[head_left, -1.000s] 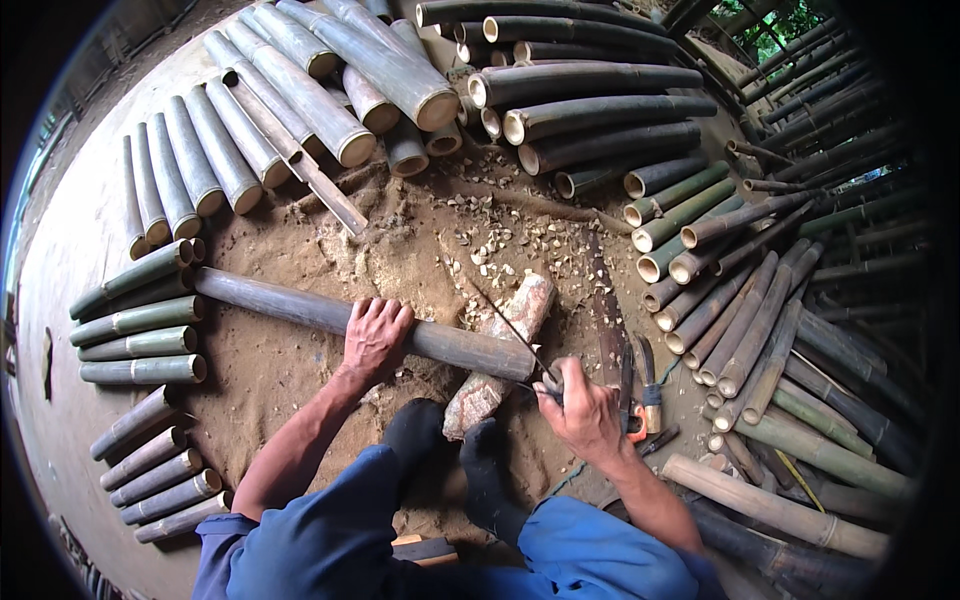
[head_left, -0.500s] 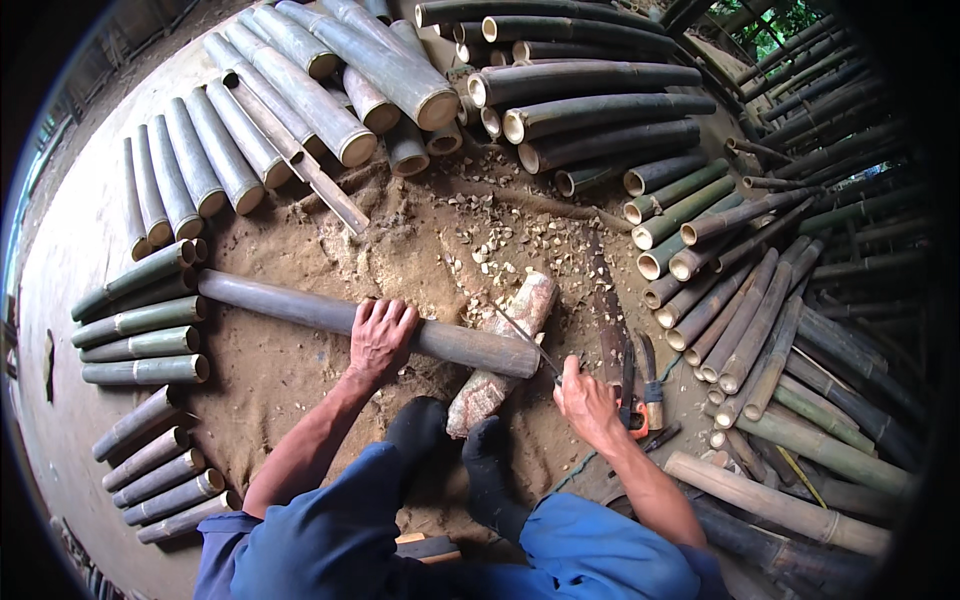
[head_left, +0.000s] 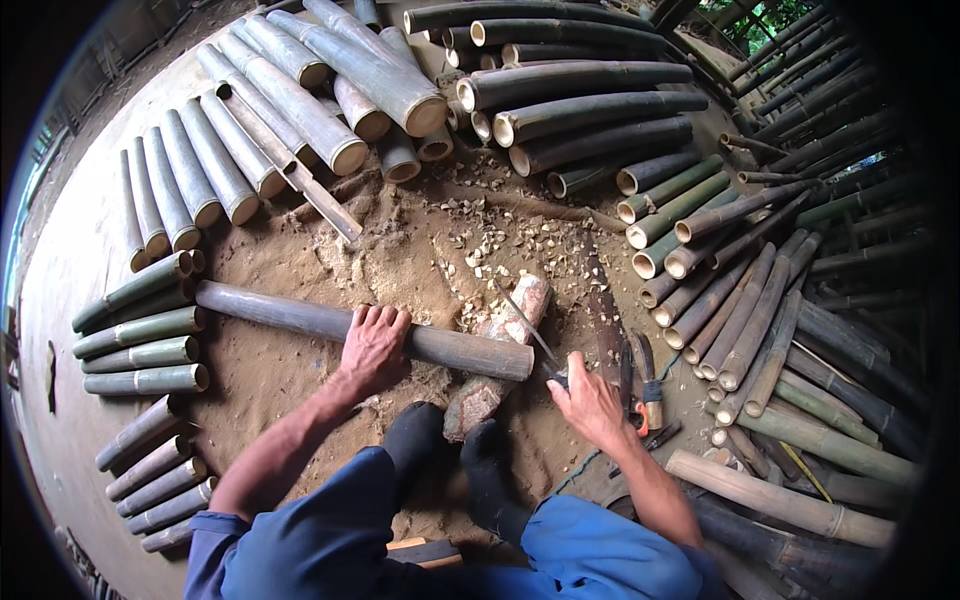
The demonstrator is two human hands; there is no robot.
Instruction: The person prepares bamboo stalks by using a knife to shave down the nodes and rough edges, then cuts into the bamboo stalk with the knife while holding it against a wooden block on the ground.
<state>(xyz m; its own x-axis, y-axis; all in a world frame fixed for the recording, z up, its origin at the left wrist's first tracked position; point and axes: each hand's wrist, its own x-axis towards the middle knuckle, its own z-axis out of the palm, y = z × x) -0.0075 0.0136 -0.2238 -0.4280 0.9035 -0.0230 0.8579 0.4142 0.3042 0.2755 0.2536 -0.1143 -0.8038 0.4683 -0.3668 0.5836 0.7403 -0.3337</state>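
A long grey-green bamboo pole lies across the sandy ground, its right end resting on a pale wooden block. My left hand presses down on the pole near its middle. My right hand grips the handle of a long thin blade that points up over the block, just past the pole's cut end. My two dark boots sit below the block, and my blue trousers fill the lower edge.
Cut bamboo lengths ring the spot: stacks at the left, thick ones at the top, long poles at the right. Pale chips litter the sand. A saw and an orange-handled tool lie right of my right hand.
My right hand dropped slightly and shifted left toward the pole's end, and the blade now lies lower over the block. My left hand stays on the pole.
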